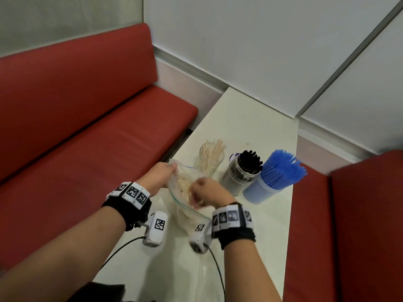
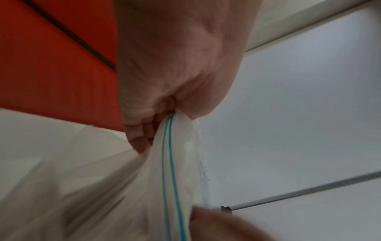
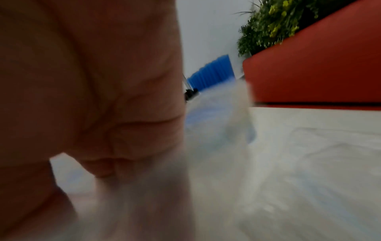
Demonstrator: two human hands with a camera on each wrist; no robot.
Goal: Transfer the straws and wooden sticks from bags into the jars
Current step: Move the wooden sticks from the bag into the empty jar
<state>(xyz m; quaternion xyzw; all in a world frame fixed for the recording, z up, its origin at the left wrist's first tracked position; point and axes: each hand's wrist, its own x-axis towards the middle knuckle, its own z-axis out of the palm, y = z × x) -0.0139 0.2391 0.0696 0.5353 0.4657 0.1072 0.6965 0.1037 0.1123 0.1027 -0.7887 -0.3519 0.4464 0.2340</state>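
Note:
A clear zip bag [image 1: 182,211] of wooden sticks [image 1: 183,185] lies on the white table [image 1: 250,118]. My left hand [image 1: 165,173] pinches the far corner of the bag's rim and holds it up; the left wrist view shows the left hand [image 2: 171,112] and the bag's teal zip line [image 2: 168,163]. My right hand [image 1: 199,192] is at the bag's mouth with its fingers curled down inside. Blur hides what they hold. Behind stand a jar of wooden sticks [image 1: 211,158], a jar of black straws [image 1: 242,171] and a jar of blue straws [image 1: 268,182].
Red bench seats [image 1: 87,127] flank the table on the left and on the right [image 1: 349,214]. A flat, clear plastic bag [image 1: 206,275] lies on the table near me. Walls close the far end. A green plant [image 3: 278,21] stands behind the right seat.

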